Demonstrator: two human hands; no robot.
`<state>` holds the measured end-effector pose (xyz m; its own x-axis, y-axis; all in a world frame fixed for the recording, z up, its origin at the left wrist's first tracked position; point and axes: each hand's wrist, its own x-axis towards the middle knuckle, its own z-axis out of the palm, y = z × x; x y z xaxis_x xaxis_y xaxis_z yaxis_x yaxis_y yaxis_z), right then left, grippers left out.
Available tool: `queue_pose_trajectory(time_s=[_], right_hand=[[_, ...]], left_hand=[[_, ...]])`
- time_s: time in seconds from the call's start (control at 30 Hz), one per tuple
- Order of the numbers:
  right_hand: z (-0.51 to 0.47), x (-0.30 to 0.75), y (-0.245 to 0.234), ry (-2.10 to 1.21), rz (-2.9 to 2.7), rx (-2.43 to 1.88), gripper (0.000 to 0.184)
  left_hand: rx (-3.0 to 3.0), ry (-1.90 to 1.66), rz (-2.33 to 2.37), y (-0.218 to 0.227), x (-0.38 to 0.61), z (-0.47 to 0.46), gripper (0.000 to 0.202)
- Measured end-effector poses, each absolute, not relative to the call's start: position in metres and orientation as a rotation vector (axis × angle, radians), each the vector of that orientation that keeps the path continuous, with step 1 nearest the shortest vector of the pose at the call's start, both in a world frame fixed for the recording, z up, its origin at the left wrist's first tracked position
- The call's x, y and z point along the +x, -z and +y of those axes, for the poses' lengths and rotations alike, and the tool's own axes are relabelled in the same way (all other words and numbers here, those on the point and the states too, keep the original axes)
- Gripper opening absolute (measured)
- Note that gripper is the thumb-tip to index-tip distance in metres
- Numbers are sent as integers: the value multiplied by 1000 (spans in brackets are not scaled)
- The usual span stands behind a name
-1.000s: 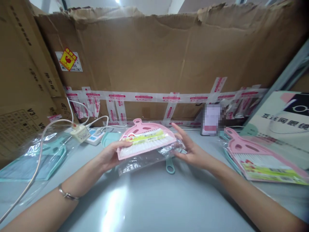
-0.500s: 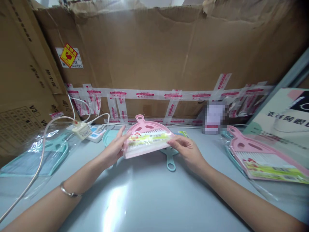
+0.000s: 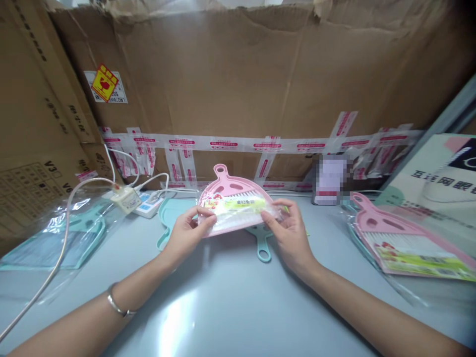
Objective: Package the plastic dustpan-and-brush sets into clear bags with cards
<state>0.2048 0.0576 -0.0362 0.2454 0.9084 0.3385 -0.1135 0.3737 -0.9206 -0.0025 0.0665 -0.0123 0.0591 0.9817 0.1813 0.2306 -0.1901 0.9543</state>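
Note:
A pink dustpan and brush set point(image 3: 238, 187) in clear plastic wrap is held up over the table, its looped handle pointing away from me. My left hand point(image 3: 188, 229) pinches its lower left corner, thumb on top. The lower right corner is gripped by my right hand point(image 3: 288, 233), thumb on the wrap and fingers behind. A yellow-green label with printed characters lies across the bristles. Beneath the set, partly hidden, are a teal dustpan point(image 3: 171, 212) and a teal brush handle point(image 3: 263, 248) with a hole at its end.
Another wrapped pink dustpan set point(image 3: 386, 218) lies at the right, teal pieces under it. At the left is a bagged teal dustpan point(image 3: 87, 230), crossed by a white cable point(image 3: 64, 248). A power strip point(image 3: 148, 206), a phone point(image 3: 329, 181) and a large cardboard box point(image 3: 230, 84) stand behind.
The pink set has risen slightly and shifted right. My left hand has gone from spread along its left side to pinching the lower left corner; my right hand keeps its grip.

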Motion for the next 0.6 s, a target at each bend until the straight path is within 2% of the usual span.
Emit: queue_pose_trajectory(time_s=[0.1,0.17,0.23,0.33,0.43,0.53,0.57,0.6], right_hand=[[59,206,34,-996,-1049,-919,85],[62,209,32,-1174,-985,-974,98],[65,211,31,-1361,-973,-1028,86],[70,210,32,-1455,-1088,-1038,56],[74,207,33,-1329,-1160,-1015,50],[78,206,35,-1217,-1229,-1009,49],[79,206,36,-1198,-1255,-1009,48],[81,207,38,-1186,-1280,-1012,48]], left_hand=[[1569,-1253,1236,15,-6,70,19],[1595,-1276,1230,15,-8,71,19],[1643,-1296,1219,16,-8,70,17],[1722,-1344,1219,18,-7,69,15],[1667,-1458,1150,19,-7,72,16],[1431,-1500,1081,20,-10,78,66],[1357,-1425,1085,20,-12,81,77],[1311,-1311,1088,20,-14,83,78]])
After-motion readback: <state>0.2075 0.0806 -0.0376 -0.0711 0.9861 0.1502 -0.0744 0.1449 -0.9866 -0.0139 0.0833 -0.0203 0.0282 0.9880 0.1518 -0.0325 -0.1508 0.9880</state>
